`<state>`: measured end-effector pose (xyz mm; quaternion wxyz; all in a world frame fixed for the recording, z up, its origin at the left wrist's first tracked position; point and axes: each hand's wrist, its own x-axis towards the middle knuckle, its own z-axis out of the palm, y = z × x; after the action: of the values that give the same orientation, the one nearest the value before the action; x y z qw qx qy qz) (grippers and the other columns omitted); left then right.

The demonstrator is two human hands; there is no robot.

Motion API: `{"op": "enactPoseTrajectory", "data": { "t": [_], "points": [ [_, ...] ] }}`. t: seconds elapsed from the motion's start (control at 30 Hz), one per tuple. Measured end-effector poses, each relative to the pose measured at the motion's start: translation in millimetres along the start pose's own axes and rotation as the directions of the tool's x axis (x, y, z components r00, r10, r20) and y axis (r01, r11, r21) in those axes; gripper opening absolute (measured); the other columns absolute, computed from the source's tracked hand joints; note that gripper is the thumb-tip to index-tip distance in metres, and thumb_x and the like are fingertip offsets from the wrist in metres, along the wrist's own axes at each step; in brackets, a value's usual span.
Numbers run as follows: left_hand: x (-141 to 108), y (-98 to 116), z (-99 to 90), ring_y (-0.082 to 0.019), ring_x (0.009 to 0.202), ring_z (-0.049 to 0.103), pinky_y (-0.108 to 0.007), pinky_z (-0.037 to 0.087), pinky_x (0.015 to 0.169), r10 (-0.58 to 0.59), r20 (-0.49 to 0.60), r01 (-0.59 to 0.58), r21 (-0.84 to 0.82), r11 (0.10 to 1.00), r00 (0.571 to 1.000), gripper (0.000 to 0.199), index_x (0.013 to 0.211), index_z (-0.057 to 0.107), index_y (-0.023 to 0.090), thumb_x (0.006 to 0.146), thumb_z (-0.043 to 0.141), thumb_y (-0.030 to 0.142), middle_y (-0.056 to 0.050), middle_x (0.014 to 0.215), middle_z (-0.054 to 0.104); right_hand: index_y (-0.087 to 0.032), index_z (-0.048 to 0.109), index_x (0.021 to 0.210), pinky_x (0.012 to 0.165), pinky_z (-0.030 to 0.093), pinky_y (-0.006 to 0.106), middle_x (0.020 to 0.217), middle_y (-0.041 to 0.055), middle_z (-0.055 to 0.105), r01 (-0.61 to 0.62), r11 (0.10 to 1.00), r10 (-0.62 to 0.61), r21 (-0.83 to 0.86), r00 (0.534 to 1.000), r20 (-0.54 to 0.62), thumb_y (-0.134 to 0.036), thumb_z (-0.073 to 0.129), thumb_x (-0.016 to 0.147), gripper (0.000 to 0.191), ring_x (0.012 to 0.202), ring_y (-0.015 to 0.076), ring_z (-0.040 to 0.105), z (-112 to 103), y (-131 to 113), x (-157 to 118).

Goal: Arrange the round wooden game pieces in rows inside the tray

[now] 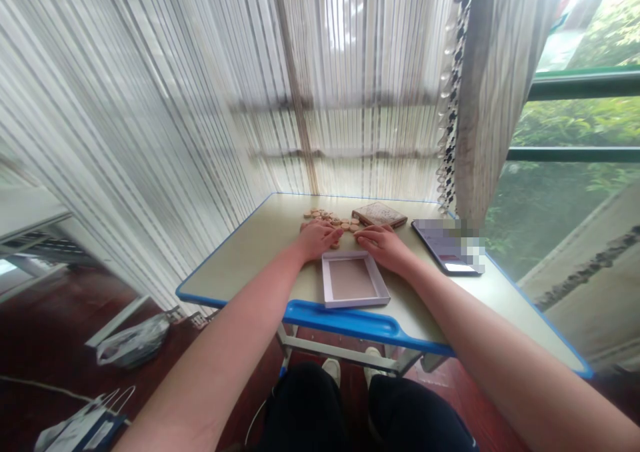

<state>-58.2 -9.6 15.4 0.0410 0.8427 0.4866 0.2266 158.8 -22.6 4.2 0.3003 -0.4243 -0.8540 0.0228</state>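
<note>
Several round wooden discs (346, 225) lie in a loose cluster on the desk. My left hand (319, 239) rests low over the near-left side of this cluster, fingers stretched out and touching some discs; a few are partly hidden beneath it. To the right, my right hand (383, 242) reaches in with its fingers extended, the tips beside the discs at the cluster's right edge. No disc is visibly gripped in either hand. Between my wrists sits a shallow open white box (327, 289) with a bare brownish bottom. Behind my right hand lies a flat patterned square box or lid (380, 213).
The cream desk (235, 259) has a blue rim and a blue front tray groove (345, 321). A phone (440, 245) lies at the right. Striped string curtains (350, 125) hang behind, with a window at right. Bags (135, 340) lie on the dark red floor.
</note>
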Motion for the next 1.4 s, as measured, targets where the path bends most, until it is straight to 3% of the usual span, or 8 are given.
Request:
{"op": "enactPoseTrajectory", "data": {
  "t": [0.2,0.4,0.57,0.73,1.0,1.1,1.23,1.4],
  "points": [
    [0,-1,1.3,-0.018,0.104,0.051,-0.035,0.034,0.095,-0.013,-0.022,0.014,0.050,0.999,1.000,0.055,0.091,0.069,0.029,0.085,0.022,0.058,0.000,0.101,0.065,-0.024,0.063,0.111,0.090,0.037,0.039,0.107,0.0055,0.064,-0.062,0.998,0.062,-0.011,0.998,-0.006,-0.044,0.038,0.086,0.041,0.104,0.0244,0.048,1,0,-1],
    [-1,3,-0.3,-0.021,0.106,0.049,-0.040,0.032,0.097,-0.034,-0.031,0.036,0.039,0.999,0.999,0.054,0.085,0.071,0.029,0.085,0.024,0.056,-0.001,0.100,0.066,-0.024,0.064,0.107,0.092,0.035,0.039,0.105,0.0060,0.064,-0.031,1.000,0.031,-0.004,0.999,-0.019,-0.044,0.037,0.086,0.039,0.104,0.0235,0.049,2,1,0],
    [-1,1,0.9,-0.024,0.107,0.048,-0.043,0.031,0.097,-0.038,-0.025,0.039,0.012,0.999,0.999,0.052,0.080,0.072,0.028,0.085,0.027,0.055,-0.003,0.103,0.064,-0.022,0.058,0.116,0.098,0.030,0.041,0.119,0.0064,0.057,-0.078,0.996,0.081,0.032,0.994,-0.078,-0.044,0.038,0.086,0.042,0.114,0.0234,0.044,7,12,2],
    [-2,4,-1.1,-0.024,0.107,0.047,-0.044,0.031,0.095,-0.035,-0.008,0.035,0.045,0.998,0.999,0.055,0.082,0.071,0.028,0.085,0.025,0.056,-0.004,0.102,0.064,-0.023,0.059,0.114,0.102,0.028,0.039,0.122,0.0045,0.056,-0.087,0.988,0.088,0.125,0.996,-0.004,-0.046,0.037,0.087,0.042,0.118,0.0207,0.043,9,15,3],
    [-5,5,-3.0,-0.022,0.104,0.049,-0.039,0.034,0.093,-0.046,-0.028,0.049,0.093,0.994,0.999,0.053,0.098,0.067,0.029,0.085,0.023,0.056,-0.004,0.102,0.063,-0.023,0.057,0.117,0.105,0.025,0.044,0.125,0.0044,0.053,-0.117,0.975,0.134,0.187,0.988,-0.080,-0.040,0.038,0.086,0.040,0.127,0.0227,0.033,7,18,3],
    [-6,6,-3.8,-0.023,0.104,0.050,-0.040,0.034,0.093,-0.056,-0.039,0.060,0.100,0.993,0.998,0.053,0.107,0.062,0.030,0.085,0.022,0.056,-0.004,0.106,0.063,-0.023,0.056,0.118,0.105,0.024,0.045,0.130,0.0045,0.048,-0.165,0.971,0.182,0.171,0.979,-0.089,-0.039,0.037,0.086,0.040,0.129,0.0236,0.029,10,22,4],
    [-8,8,-5.9,-0.021,0.103,0.051,-0.038,0.036,0.091,-0.067,-0.061,0.075,0.127,0.989,0.996,0.051,0.107,0.061,0.032,0.086,0.022,0.054,-0.003,0.106,0.063,-0.025,0.051,0.123,0.105,0.018,0.050,0.141,0.0030,0.033,-0.293,0.951,0.304,0.095,0.944,-0.127,-0.039,0.043,0.082,0.044,0.134,0.0284,0.013,22,33,11],
    [-10,2,-4.9,-0.023,0.101,0.051,-0.041,0.038,0.089,-0.106,-0.131,0.124,0.143,0.982,0.986,0.042,0.098,0.067,0.030,0.086,0.031,0.048,-0.004,0.102,0.063,-0.026,0.049,0.124,0.104,0.018,0.054,0.140,0.0054,0.034,-0.380,0.924,0.381,0.047,0.902,-0.202,-0.043,0.041,0.082,0.046,0.133,0.0318,0.015,29,41,16]
  ]
}}
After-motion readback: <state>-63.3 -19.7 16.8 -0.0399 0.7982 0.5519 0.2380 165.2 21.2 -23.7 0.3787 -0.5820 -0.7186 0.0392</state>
